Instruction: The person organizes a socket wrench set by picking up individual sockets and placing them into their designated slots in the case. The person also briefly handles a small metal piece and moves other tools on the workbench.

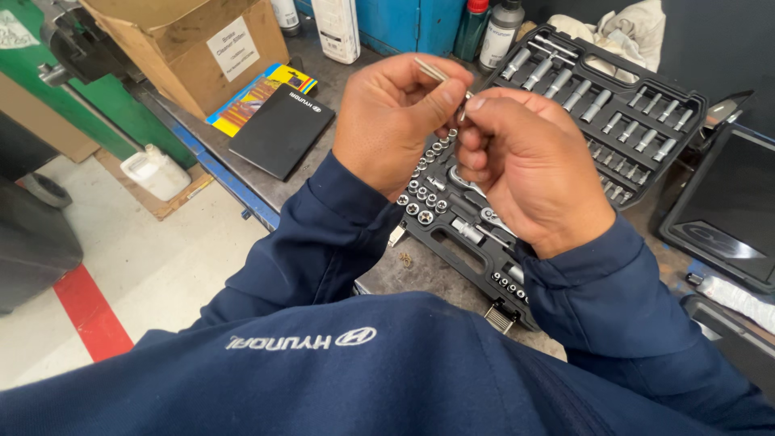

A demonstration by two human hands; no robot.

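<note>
My left hand is raised above an open black socket set case and grips a thin metal rod tool between thumb and fingers. My right hand is curled close against it, its fingertips pinching the lower end of the same tool, where a small part may sit but is hidden. The case holds rows of chrome sockets and several small bits in its near half. Both arms wear dark blue sleeves.
A cardboard box, a black booklet and a colourful packet lie on the bench at left. Bottles stand at the back. A black tray sits right. A white jug stands on the floor.
</note>
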